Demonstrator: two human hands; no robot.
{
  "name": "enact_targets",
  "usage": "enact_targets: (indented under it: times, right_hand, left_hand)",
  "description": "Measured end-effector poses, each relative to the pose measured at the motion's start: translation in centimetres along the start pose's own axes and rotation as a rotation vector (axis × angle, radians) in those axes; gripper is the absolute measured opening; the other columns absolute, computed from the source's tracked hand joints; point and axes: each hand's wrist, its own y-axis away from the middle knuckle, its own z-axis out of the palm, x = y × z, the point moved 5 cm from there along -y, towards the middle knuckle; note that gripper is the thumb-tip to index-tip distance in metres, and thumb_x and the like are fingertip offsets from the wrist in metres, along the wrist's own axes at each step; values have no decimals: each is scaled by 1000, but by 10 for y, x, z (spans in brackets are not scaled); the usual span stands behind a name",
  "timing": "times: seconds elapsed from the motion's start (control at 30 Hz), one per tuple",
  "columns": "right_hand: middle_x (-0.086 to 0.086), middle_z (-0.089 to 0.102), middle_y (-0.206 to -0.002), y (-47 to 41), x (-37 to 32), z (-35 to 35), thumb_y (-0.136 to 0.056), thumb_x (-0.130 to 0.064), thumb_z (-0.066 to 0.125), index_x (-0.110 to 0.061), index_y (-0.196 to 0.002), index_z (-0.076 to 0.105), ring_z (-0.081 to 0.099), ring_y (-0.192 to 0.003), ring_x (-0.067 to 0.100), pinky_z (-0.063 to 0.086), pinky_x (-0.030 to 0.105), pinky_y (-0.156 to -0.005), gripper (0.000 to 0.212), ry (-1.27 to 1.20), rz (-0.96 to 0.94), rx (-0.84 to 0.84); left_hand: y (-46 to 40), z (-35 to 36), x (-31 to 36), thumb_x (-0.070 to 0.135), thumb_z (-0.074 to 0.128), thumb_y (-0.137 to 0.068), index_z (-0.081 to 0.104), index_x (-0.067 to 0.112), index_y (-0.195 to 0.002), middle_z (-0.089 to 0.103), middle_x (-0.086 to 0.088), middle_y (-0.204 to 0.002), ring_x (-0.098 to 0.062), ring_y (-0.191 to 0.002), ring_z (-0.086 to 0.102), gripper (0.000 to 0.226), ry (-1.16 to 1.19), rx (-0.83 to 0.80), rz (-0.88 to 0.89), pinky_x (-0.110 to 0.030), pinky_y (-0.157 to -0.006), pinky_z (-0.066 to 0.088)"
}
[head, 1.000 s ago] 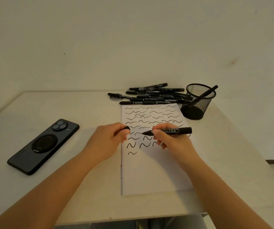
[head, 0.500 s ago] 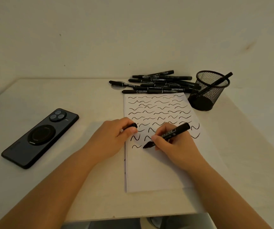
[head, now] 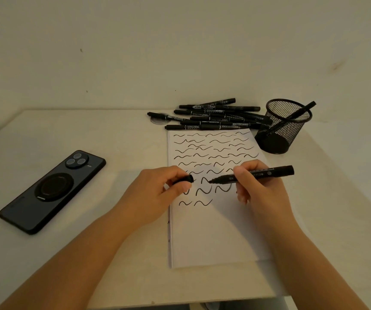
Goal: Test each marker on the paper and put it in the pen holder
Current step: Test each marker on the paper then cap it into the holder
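At frame centre the right hand point(head: 256, 186) pinches an uncapped black marker point(head: 253, 175), tip pointing left above the paper point(head: 215, 231). The left hand point(head: 155, 193) grips its cap point(head: 185, 179), just apart from the tip. Squiggles cover the paper's upper half. Above it lie loose markers point(head: 213, 117); upper right, the mesh pen holder point(head: 280, 130) holds 1 marker. A phone point(head: 52, 191) lies left on the bench point(head: 113, 139).

Black phone point(head: 52, 191) face down on pale table point(head: 117, 139), bare wall point(head: 135, 52) behind
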Motion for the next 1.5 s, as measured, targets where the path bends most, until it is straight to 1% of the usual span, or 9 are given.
enact_targets:
  times: [0.13, 0.3, 0.47, 0.67, 0.87, 1.07, 1.27, 1.37, 1.5]
  right_hand:
    - [-4, 53, -47, 0, 4, 5, -74, -31, 66, -26, -64, 64, 43, -40, 9, 38, 19, -42, 12, -77, 58, -73]
    - [-2, 56, -50, 2, 6, 7, -74, -31, 61, -25, -65, 64, 44, -44, 12, 37, 20, -42, 11, -129, 68, -102]
    - [2, 58, -51, 4, 5, 11, -72, -34, 68, -23, -66, 67, 46, -46, 12, 39, 20, -42, 12, -188, 94, -145]
    - [2, 60, -51, 8, 3, 16, -84, -11, 59, -22, -66, 62, 48, -45, 13, 40, 19, -44, 21, -95, 66, -168]
    - [7, 62, -54, 11, -1, 19, -85, -2, 55, -12, -71, 60, 54, -46, 15, 45, 21, -44, 18, -143, 67, -188]
    - [6, 63, -56, 15, -1, 21, -78, -16, 60, -16, -73, 65, 55, -50, 15, 47, 22, -46, 7, -151, 48, -190]
    - [3, 60, -54, 16, -2, 24, -72, -25, 59, -10, -78, 62, 53, -47, 11, 43, 17, -45, 17, -163, -8, -204]
    - [4, 60, -54, 17, 0, 24, -72, -28, 60, -10, -78, 61, 53, -50, 12, 45, 20, -47, 19, -142, -41, -221]
    - [4, 59, -56, 18, -1, 24, -81, -25, 63, -16, -78, 62, 53, -53, 15, 45, 22, -48, 9, -140, -77, -260]
  left_hand:
    - [1, 4, 2, 42, 53, -82, 56, 50, -80, 66, 20, -77, 1, -68, 58, 8, 22, -7, 4, -10, -60, 42]
    - [2, 8, 5, 37, 56, -85, 57, 47, -81, 64, 25, -82, -1, -66, 57, 11, 24, -40, 14, -13, -60, 43]
    - [4, 11, 8, 38, 56, -86, 60, 40, -86, 65, 16, -76, -4, -63, 55, 5, -1, -65, 26, -15, -57, 42]
    - [6, 11, 13, 29, 57, -89, 63, 30, -88, 59, 15, -67, 1, -63, 52, 6, -63, -77, 32, -11, -57, 37]
    - [6, 8, 17, 39, 49, -87, 63, 27, -90, 64, 8, -73, -8, -71, 53, 19, -108, -46, 52, -17, -58, 39]
    - [9, 10, 27, 47, 41, -86, 62, 27, -85, 53, 19, -66, -5, -69, 50, 28, -154, -8, 117, -16, -57, 36]
    - [9, 11, 29, 46, 36, -87, 62, 22, -80, 46, 21, -58, 3, -58, 45, 36, -173, -1, 141, -10, -53, 31]
    - [10, 14, 25, 38, 44, -87, 60, 33, -72, 50, 16, -55, -5, -51, 43, 22, -15, -73, 53, -13, -47, 30]
    - [10, 18, 20, 37, 44, -84, 61, 43, -69, 52, 15, -53, -4, -48, 38, 24, 216, -184, -63, -13, -47, 29]
